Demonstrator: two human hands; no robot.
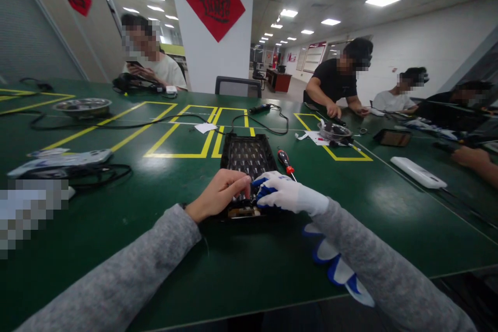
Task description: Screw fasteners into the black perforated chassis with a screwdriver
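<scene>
Black case lies flat on table, near end facing us, likely for two-handed reach. Our bare left hand and gloved right hand crowd near end, fingers curled; we cannot tell whether grasping anything. Screwdriver beside case, probably placed handy.

The bare left hand and gloved right hand are covering the near part of the black plastic case, and whether their fingers are gripping anything is staying unclear. The right sleeve is partly hiding a loose blue-and-white glove. The bottom edge is cropping both sleeves; the right edge is cutting off a co-worker's arm. Pixel blocks are masking a pale item at far left.
</scene>
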